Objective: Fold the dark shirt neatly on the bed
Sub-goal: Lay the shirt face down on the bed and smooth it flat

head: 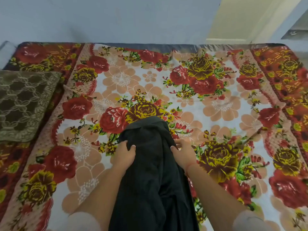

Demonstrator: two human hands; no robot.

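The bed (216, 104) filled nearly the whole frame under a loud floral sheet, a clear flat place for folding. A brown patterned pillow (25, 104) sat pushed to the left edge, out of the way. The dark shirt (150, 172) lay bunched in a long strip from lower centre toward the middle, not yet spread, so the folding looked barely begun. The left hand (125, 154) pinched its left edge between thumb and curled fingers (124, 143); the right hand (183, 154) gripped the opposite edge likewise, probably ready to draw the cloth wide.
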